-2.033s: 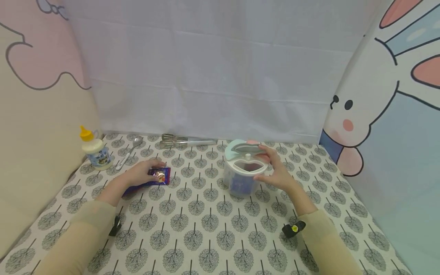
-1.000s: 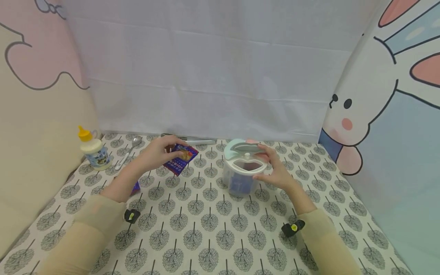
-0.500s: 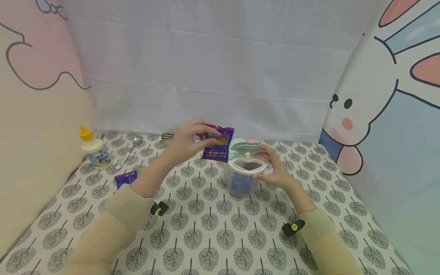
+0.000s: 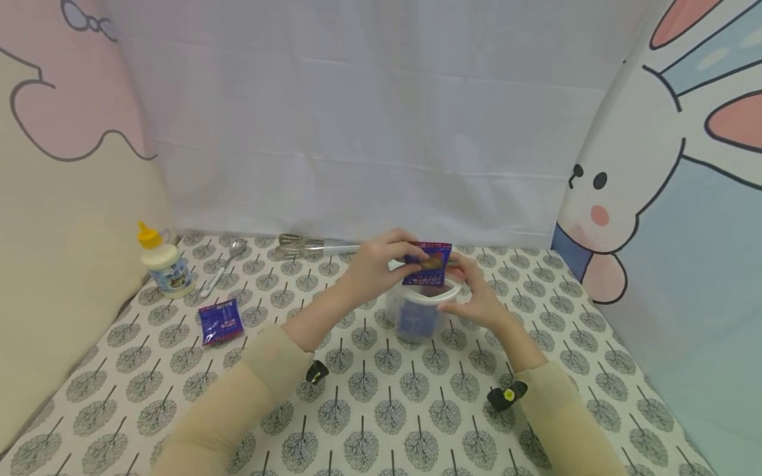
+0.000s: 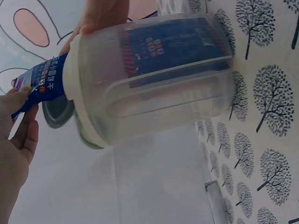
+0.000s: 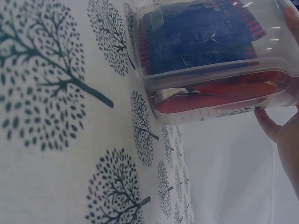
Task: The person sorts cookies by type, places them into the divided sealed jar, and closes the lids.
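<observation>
My left hand (image 4: pixel 381 264) pinches a blue snack packet (image 4: pixel 430 268) between thumb and fingers. The packet stands upright at the lidded opening of a clear plastic storage container (image 4: pixel 417 317); in the left wrist view its lower end is at the white rim (image 5: pixel 72 74). My right hand (image 4: pixel 481 301) holds the container, thumb in front and fingers behind near the raised flap (image 5: pixel 58 111). Inside, blue packets (image 6: pixel 196 37) fill one compartment and red ones (image 6: pixel 219 93) lie in another. A second blue packet (image 4: pixel 221 322) lies flat on the table at left.
A squeeze bottle (image 4: pixel 169 268) with a yellow cap stands at the far left. Beside it lies a spoon (image 4: pixel 223 270). Metal tongs (image 4: pixel 306 246) lie along the back edge, near the white curtain (image 4: pixel 357 132). A tree-patterned cloth (image 4: pixel 363 383) covers the table.
My left hand has picked up one blue packet and carried it right to the container's opening, uncovering the other packet on the table. My right hand has stayed on the container.
</observation>
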`<state>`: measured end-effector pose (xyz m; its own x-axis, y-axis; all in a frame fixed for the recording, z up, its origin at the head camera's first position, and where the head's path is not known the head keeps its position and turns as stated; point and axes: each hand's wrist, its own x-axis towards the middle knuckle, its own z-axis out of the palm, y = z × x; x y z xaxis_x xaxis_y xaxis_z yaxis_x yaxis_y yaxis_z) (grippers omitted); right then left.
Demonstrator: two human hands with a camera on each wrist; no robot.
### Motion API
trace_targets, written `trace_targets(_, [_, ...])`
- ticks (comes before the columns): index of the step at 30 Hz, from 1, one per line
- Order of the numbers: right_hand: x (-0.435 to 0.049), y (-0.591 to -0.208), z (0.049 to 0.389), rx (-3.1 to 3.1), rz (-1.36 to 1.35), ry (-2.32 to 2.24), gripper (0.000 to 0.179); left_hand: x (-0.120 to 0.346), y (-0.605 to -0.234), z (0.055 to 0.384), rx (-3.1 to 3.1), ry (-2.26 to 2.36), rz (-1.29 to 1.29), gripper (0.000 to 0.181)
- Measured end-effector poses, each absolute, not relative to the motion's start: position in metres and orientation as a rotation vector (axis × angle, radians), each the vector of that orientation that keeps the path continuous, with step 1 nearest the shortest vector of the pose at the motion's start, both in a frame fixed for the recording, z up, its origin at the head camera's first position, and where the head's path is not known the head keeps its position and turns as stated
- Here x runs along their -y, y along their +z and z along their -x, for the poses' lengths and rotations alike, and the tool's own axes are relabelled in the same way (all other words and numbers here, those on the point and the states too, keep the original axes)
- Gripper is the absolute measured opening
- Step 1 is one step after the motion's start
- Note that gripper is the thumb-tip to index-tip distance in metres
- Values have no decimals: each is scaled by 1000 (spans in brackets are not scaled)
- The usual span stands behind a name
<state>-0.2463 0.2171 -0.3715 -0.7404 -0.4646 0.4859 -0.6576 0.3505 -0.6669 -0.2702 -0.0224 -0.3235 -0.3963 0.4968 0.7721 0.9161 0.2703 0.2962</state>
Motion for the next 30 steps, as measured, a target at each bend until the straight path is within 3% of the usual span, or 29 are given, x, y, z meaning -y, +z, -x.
trace_targets(11, [-218, -374, 248, 2385, -1024, 1347, 96, 13, -344, 280, 1978, -1007, 1352, 18])
trace_targets(30, [-219, -375, 249, 2393, -1023, 1328, 95, 29, -369, 269, 2207, -487, 1352, 28])
